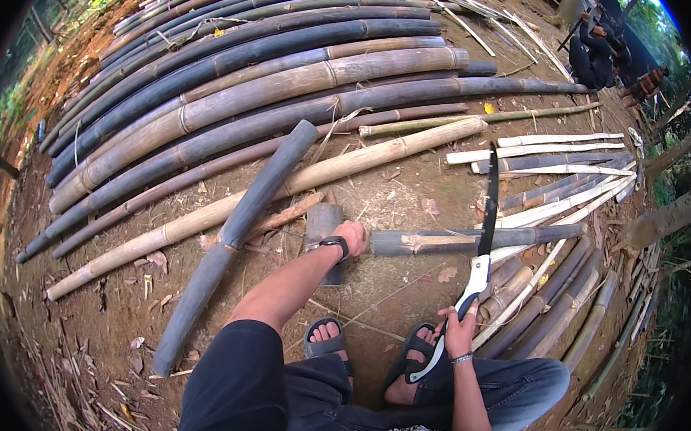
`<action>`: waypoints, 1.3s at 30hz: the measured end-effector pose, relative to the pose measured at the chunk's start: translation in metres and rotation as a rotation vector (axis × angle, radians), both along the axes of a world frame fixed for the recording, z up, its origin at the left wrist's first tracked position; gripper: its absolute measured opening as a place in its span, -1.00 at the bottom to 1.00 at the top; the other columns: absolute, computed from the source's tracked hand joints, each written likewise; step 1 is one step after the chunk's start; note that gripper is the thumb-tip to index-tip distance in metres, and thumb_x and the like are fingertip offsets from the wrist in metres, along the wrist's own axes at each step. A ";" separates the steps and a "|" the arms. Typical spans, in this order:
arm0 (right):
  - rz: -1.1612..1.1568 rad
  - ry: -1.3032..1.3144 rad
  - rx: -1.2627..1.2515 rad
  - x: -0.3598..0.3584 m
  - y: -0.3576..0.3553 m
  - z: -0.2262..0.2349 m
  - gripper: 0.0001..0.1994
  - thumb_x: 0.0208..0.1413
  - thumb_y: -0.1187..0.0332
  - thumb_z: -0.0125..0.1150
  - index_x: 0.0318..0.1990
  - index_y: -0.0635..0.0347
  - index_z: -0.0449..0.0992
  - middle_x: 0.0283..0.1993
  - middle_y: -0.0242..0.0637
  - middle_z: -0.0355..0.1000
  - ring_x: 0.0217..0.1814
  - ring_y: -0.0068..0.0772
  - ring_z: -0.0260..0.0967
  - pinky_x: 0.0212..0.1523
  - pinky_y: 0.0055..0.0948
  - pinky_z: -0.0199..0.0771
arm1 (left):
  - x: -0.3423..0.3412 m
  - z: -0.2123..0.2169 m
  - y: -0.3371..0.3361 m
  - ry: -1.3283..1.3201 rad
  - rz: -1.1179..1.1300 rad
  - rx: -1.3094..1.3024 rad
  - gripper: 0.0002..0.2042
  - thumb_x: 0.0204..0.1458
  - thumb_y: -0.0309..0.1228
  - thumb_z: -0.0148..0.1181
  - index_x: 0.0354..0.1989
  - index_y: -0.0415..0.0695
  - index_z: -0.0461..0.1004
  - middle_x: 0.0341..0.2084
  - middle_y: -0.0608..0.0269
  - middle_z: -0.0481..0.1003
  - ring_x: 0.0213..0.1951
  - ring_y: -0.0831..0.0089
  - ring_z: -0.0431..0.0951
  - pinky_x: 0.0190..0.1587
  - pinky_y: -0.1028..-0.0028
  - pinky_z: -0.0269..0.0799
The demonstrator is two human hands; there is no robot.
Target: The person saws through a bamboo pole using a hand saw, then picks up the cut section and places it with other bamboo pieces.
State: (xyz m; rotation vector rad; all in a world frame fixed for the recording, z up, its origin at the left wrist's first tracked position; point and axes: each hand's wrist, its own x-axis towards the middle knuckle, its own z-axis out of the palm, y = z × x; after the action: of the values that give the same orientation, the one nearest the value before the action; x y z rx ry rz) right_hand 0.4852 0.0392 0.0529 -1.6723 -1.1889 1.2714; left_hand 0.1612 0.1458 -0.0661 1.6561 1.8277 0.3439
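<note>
In my right hand [457,331] is a hand saw [479,269] with a white and black handle. Its long dark blade points up and away, passing over a dark bamboo piece [432,243] that lies crosswise before me. My left hand [350,238], below a black wristwatch, is closed just off the left end of that piece. Whatever its fingers may hold is hidden. Under the left wrist sits a short, thick bamboo section [324,219], partly covered by the forearm.
Long bamboo poles [249,101] lie side by side at the far left. A jointed dark pole [236,236] crosses a pale one [374,152]. Split bamboo strips [554,206] and cut lengths [552,302] are piled at right. Another person [593,53] is at the far right.
</note>
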 end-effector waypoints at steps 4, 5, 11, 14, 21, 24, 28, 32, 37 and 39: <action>0.186 0.006 -0.076 -0.008 -0.031 -0.008 -0.76 0.25 0.45 0.04 -0.05 0.22 0.12 -0.55 -0.32 0.36 -0.71 -0.55 0.32 -0.76 -0.49 0.38 | -0.001 -0.021 0.009 0.067 -0.012 -0.013 -0.72 -0.17 -0.38 0.19 -0.24 -0.12 0.64 -0.35 -0.10 0.60 -0.23 0.11 0.64 -0.12 0.30 0.54; 0.167 0.014 -0.129 -0.018 -0.036 0.002 -0.77 0.25 0.41 0.06 -0.07 0.21 0.14 -0.57 -0.35 0.35 -0.71 -0.56 0.32 -0.77 -0.48 0.36 | 0.001 -0.019 0.013 0.064 -0.016 -0.047 -0.70 -0.17 -0.38 0.18 -0.21 -0.11 0.64 -0.34 -0.10 0.60 -0.22 0.11 0.64 -0.12 0.29 0.55; 0.212 -0.013 -0.190 -0.024 -0.034 -0.001 -0.76 0.28 0.33 0.05 -0.06 0.23 0.17 -0.58 -0.35 0.36 -0.71 -0.57 0.32 -0.77 -0.49 0.35 | 0.002 -0.020 0.028 -0.099 -0.022 -0.164 -0.70 -0.20 -0.44 0.16 -0.23 -0.11 0.65 -0.37 -0.08 0.61 -0.27 0.15 0.65 -0.15 0.32 0.55; 0.216 -0.014 -0.155 -0.020 -0.030 -0.008 -0.74 0.28 0.32 0.06 -0.05 0.23 0.18 -0.57 -0.35 0.37 -0.71 -0.56 0.33 -0.76 -0.49 0.35 | 0.004 -0.022 0.035 -0.158 -0.003 -0.230 -0.75 -0.22 -0.43 0.20 -0.31 -0.14 0.66 -0.47 -0.01 0.61 -0.37 0.21 0.64 -0.27 0.34 0.53; 0.199 -0.013 -0.151 -0.015 -0.026 -0.011 -0.74 0.27 0.30 0.08 -0.07 0.22 0.18 -0.56 -0.35 0.38 -0.69 -0.55 0.35 -0.72 -0.50 0.36 | -0.006 -0.017 0.034 -0.449 0.077 -0.364 -0.81 -0.25 -0.47 0.34 -0.41 -0.25 0.62 -0.60 0.24 0.55 -0.55 0.49 0.53 -0.49 0.47 0.45; 0.169 0.015 -0.175 -0.013 -0.024 -0.012 -0.75 0.27 0.31 0.08 -0.08 0.21 0.17 -0.57 -0.35 0.37 -0.68 -0.54 0.34 -0.71 -0.50 0.37 | -0.004 -0.009 0.031 -0.568 0.129 -0.361 -0.86 -0.22 -0.49 0.32 -0.45 -0.27 0.62 -0.57 0.21 0.58 -0.54 0.50 0.54 -0.48 0.49 0.45; 0.156 0.041 -0.172 -0.011 -0.020 -0.008 -0.77 0.28 0.33 0.06 -0.12 0.20 0.15 -0.57 -0.32 0.35 -0.69 -0.51 0.32 -0.72 -0.49 0.38 | -0.007 -0.014 0.037 -0.516 0.158 -0.411 -0.86 -0.15 -0.44 0.33 -0.46 -0.26 0.65 -0.58 0.22 0.60 -0.55 0.52 0.55 -0.48 0.53 0.44; 0.149 0.020 -0.130 -0.004 -0.017 -0.017 -0.71 0.25 0.30 0.11 -0.08 0.24 0.17 -0.56 -0.32 0.39 -0.70 -0.53 0.36 -0.73 -0.48 0.39 | -0.008 -0.003 0.047 -0.522 0.175 -0.349 -0.87 -0.07 -0.39 0.32 -0.45 -0.20 0.66 -0.53 0.27 0.62 -0.48 0.54 0.59 -0.51 0.51 0.42; 0.136 0.019 -0.113 -0.004 -0.012 -0.013 -0.69 0.23 0.31 0.13 -0.08 0.26 0.16 -0.58 -0.29 0.40 -0.71 -0.51 0.38 -0.73 -0.47 0.41 | -0.013 0.025 0.061 -0.644 0.215 -0.265 -0.85 -0.07 -0.38 0.31 -0.47 -0.22 0.64 -0.57 0.25 0.61 -0.53 0.54 0.60 -0.52 0.54 0.41; 0.147 0.018 -0.121 -0.003 -0.012 -0.017 -0.68 0.22 0.30 0.14 -0.07 0.27 0.16 -0.57 -0.29 0.41 -0.71 -0.50 0.38 -0.73 -0.46 0.42 | -0.018 0.036 0.065 -0.642 0.193 -0.264 -0.85 -0.06 -0.39 0.32 -0.46 -0.24 0.63 -0.54 0.22 0.61 -0.48 0.53 0.62 -0.51 0.56 0.40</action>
State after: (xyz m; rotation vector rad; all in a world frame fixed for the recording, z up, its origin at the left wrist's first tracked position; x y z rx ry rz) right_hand 0.4820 0.0272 0.0354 -1.6809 -1.2653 1.4719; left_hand 0.1427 0.2105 -0.0300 1.0293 1.4606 0.6073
